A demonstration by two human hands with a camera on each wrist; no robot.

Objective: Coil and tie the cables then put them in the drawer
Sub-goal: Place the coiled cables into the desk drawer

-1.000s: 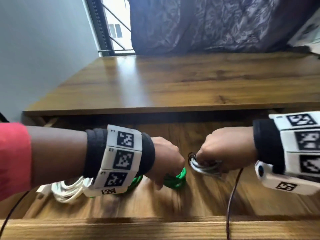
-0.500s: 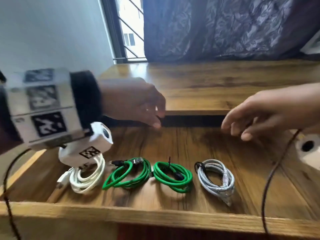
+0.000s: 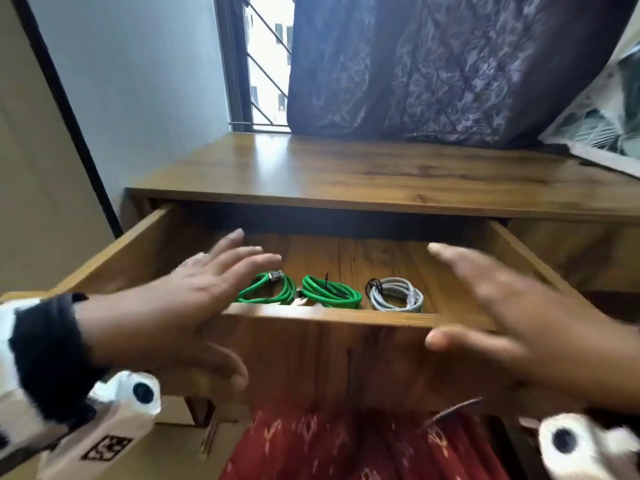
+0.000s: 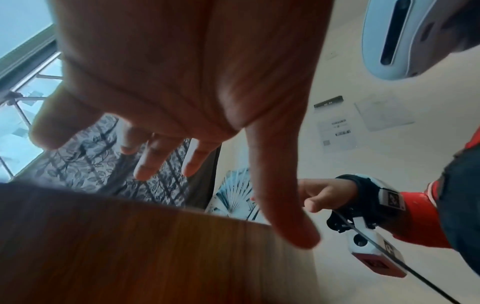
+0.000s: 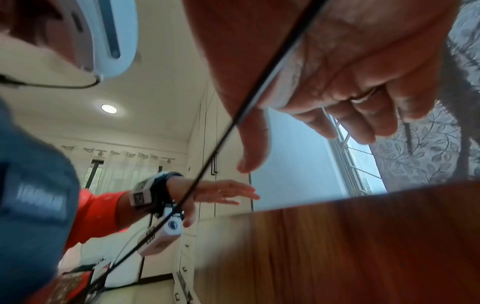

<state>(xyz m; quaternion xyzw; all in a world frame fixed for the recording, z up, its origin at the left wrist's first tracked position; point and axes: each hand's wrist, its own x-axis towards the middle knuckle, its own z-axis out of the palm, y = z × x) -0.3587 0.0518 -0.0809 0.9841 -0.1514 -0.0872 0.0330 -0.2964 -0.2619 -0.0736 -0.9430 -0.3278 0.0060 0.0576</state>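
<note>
The wooden drawer stands pulled out under the desk top. Inside it lie two coiled green cables and a coiled grey cable, each tied. My left hand hovers with spread, straight fingers over the drawer's front left, hiding whatever lies at the drawer's left end. My right hand is spread the same way over the front right, blurred. Both hold nothing. In the wrist views the left hand and right hand show bare palms above the drawer front.
The desk top runs behind the drawer, under a window and a dark patterned curtain. A patterned cushion or box sits at the far right. A wall closes the left side. Red patterned cloth lies below the drawer.
Both hands let go of the coils, lifted out of the drawer and drew back to its front edge with fingers spread. The head view pulled back from the drawer.
</note>
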